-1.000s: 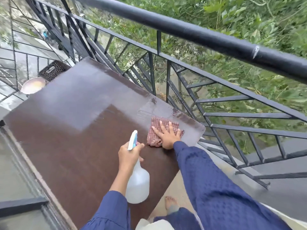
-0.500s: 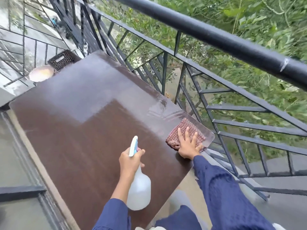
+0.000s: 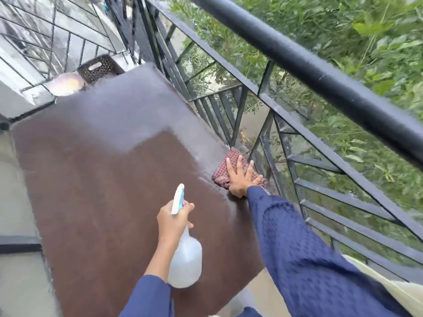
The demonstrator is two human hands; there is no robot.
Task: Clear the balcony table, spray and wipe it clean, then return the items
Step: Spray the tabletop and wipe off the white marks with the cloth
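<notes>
The dark brown balcony table [image 3: 96, 179] fills the middle of the view, its far half glossy with reflection. A red checked cloth [image 3: 231, 167] lies at the table's right edge beside the railing. My right hand [image 3: 240, 177] presses flat on the cloth with fingers spread. My left hand [image 3: 170, 219] grips the neck of a translucent spray bottle [image 3: 185, 259] with a white and blue nozzle, held above the near part of the table.
A black metal railing [image 3: 320, 81] runs along the table's right side, with green foliage beyond. Past the far end of the table stand a dark woven basket [image 3: 98, 68] and a pale round bowl [image 3: 66, 84]. A dark frame [image 3: 18, 243] borders the left.
My right hand has slid the cloth along the right edge toward the railing side. The left hand still holds the bottle in about the same place. The camera swung left.
</notes>
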